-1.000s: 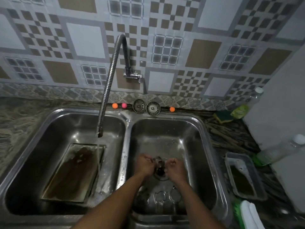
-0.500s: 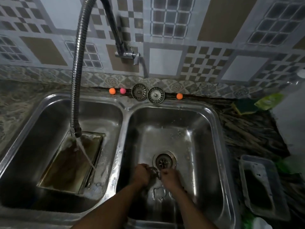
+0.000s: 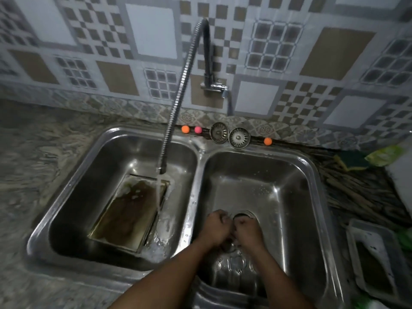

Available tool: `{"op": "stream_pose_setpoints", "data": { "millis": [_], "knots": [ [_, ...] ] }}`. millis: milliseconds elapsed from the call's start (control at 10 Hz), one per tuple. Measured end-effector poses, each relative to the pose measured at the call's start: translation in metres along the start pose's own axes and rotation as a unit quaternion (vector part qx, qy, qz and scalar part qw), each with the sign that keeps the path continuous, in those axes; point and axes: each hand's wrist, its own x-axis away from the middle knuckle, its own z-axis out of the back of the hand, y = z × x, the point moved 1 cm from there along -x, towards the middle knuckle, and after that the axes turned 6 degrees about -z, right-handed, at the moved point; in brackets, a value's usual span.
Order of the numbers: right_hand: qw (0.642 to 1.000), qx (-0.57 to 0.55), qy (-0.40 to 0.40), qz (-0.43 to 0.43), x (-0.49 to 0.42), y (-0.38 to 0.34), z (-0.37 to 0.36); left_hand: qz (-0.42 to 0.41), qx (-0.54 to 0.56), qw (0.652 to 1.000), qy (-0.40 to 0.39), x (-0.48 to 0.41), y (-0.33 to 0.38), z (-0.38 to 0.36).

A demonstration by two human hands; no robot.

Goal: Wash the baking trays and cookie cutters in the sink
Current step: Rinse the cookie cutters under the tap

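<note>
A dirty rectangular baking tray point(image 3: 131, 216) lies in the left basin point(image 3: 73, 197) with water from the flexible tap point(image 3: 176, 103) running onto its far corner. In the right basin point(image 3: 296, 197) my left hand point(image 3: 214, 227) and my right hand point(image 3: 246, 230) are closed side by side just in front of the drain point(image 3: 244, 214). They grip a small metal cookie cutter between them; it is almost hidden by the fingers. Several metal cookie cutters point(image 3: 231, 262) lie on the basin floor below my wrists.
Two drain strainers point(image 3: 229, 136) and three small coloured balls point(image 3: 185, 129) sit on the ledge behind the basins. On the right counter stand a soiled grey tray point(image 3: 374, 262), a green sponge point(image 3: 350, 160) and a green-labelled bottle point(image 3: 385, 155).
The view swung left and pulled back. Both hands stay together by the drain, working the small cutter. The tap's water stream stays on the tray's far corner.
</note>
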Motion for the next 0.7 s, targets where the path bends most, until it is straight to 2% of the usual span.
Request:
{"op": "stream_pose_setpoints", "data": {
  "millis": [100,200,300,400,500,600,700],
  "knots": [
    [0.996,-0.078,0.030,0.031,0.016,-0.038,-0.009,-0.040,0.082,0.992,0.083,0.010,0.004,0.043],
    [0.977,-0.210,-0.016,0.042,0.041,-0.087,-0.025,-0.035,0.118,0.984,0.131,0.016,-0.009,0.090],
    [0.942,-0.319,-0.103,0.007,0.061,-0.123,-0.056,-0.008,0.091,0.980,0.179,0.024,-0.032,0.130],
    [0.903,-0.390,-0.175,-0.043,0.076,-0.144,-0.089,0.050,0.022,0.989,0.139,0.033,-0.067,0.151],
    [0.861,-0.449,-0.221,-0.089,0.079,-0.153,-0.116,0.079,-0.023,0.996,0.029,0.040,-0.102,0.156],
    [0.857,-0.438,-0.236,-0.135,0.071,-0.151,-0.145,0.115,-0.023,0.989,-0.088,0.041,-0.123,0.152],
    [0.932,-0.249,-0.215,-0.148,0.066,-0.128,-0.175,0.093,-0.067,0.981,-0.157,0.038,-0.150,0.145]
  ]
}}
